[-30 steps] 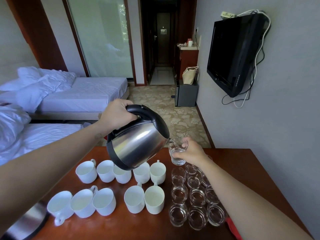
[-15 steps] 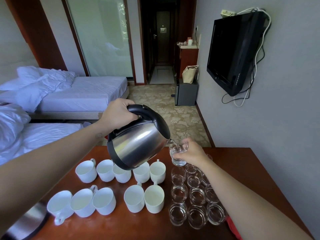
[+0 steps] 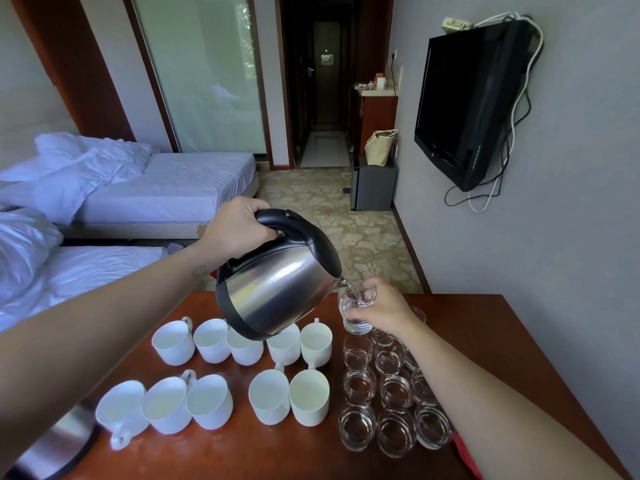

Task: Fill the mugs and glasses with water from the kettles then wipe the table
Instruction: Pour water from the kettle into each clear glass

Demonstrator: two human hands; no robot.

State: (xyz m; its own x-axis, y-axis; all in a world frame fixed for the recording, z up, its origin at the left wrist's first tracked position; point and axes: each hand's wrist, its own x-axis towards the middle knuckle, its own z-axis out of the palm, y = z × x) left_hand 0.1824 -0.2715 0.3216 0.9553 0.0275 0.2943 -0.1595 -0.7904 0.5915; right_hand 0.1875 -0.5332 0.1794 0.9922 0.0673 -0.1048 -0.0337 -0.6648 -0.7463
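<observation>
1. The left hand is wrapped around the black handle of a brushed stainless-steel electric kettle with black lid and base band, tilted spout-down toward the right.
2. The right hand is clasped around a small clear drinking glass, lifted above the others; a thin stream of water runs from the spout into it.
3. Ten white ceramic mugs stand below the kettle: five in the far row and five in the near row, set as a trio and a pair, most touching their neighbours.
4. Clear glasses stand packed rim to rim in a three-wide block just right of the mugs, under the right forearm; nine show clearly, while those farther back are partly hidden by the hand.
5. A second steel kettle shows blurred at the near left corner.
6. All rests on a glossy reddish-brown wooden tabletop against a grey wall.
7. Beyond: two beds with white linen, patterned carpet, a wall-mounted black television, and a dark hallway.
</observation>
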